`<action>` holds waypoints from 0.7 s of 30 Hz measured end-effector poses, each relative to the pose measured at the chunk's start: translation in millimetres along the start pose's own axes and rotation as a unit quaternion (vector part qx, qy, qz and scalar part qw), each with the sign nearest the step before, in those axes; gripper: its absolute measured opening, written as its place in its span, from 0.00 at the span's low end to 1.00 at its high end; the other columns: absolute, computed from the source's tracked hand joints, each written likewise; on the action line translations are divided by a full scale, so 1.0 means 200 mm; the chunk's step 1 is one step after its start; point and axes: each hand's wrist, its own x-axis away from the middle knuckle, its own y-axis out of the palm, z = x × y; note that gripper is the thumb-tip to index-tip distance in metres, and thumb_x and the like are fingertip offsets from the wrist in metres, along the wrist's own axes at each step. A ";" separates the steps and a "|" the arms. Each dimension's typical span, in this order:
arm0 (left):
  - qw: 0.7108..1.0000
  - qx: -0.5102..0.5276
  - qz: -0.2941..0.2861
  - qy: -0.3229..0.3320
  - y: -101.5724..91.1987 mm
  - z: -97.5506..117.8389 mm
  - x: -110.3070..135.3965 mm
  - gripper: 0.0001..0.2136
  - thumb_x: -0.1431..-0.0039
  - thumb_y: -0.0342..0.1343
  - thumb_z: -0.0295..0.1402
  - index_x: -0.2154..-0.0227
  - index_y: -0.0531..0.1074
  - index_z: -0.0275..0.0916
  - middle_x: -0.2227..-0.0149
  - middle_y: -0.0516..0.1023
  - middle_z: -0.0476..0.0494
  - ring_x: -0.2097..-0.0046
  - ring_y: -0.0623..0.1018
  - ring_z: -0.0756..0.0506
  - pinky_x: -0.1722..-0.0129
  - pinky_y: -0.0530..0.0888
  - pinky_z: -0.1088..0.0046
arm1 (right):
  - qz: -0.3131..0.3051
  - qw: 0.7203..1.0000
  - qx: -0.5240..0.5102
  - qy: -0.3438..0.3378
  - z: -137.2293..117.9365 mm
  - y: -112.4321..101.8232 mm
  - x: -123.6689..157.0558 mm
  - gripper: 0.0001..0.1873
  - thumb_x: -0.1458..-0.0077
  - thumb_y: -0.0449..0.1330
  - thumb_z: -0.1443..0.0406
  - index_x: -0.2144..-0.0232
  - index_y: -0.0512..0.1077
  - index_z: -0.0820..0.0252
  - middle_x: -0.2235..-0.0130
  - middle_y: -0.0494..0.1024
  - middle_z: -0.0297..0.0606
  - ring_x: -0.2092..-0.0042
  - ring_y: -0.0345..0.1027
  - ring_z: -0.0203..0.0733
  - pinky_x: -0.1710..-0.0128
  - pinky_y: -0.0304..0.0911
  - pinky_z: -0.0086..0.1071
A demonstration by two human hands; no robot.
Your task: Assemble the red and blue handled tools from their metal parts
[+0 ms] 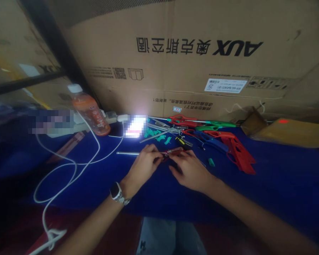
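A long-nosed lighter with a red body lies across between my hands, its thin metal tube pointing left. My left hand, with a watch on the wrist, is closed with its fingertips on the red body near the tube. My right hand grips the other end, thumb and fingers curled around a see-through reddish part. Fingers cover some of the lighter. Just beyond are a small yellow-and-black screwdriver handle and several green plastic pieces. A single green piece sits right of my right hand.
Red lighter housings, a blue one and a green one lie at the right. Left are an orange drink bottle, a bright blurred screen and a looping white cable. A large cardboard box stands behind.
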 end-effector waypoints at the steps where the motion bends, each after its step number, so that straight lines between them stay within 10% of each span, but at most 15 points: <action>1: 1.000 0.012 -0.013 0.008 0.00 -0.01 -0.02 0.07 0.38 0.57 0.24 0.69 0.79 0.39 0.65 0.74 0.46 0.61 0.75 0.46 0.60 0.73 0.67 | 0.003 1.000 -0.017 0.000 0.02 -0.01 -0.01 0.17 0.37 0.56 0.66 0.47 0.73 0.60 0.52 0.81 0.43 0.49 0.72 0.47 0.47 0.58 0.41; 21: 0.980 -0.016 -0.131 0.150 -0.04 -0.06 -0.19 0.08 0.35 0.54 0.24 0.69 0.75 0.38 0.63 0.71 0.46 0.59 0.74 0.45 0.59 0.70 0.69 | 0.014 0.998 -0.065 -0.005 0.25 -0.02 -0.10 0.09 0.43 0.68 0.58 0.63 0.77 0.56 0.61 0.77 0.35 0.54 0.66 0.44 0.54 0.51 0.38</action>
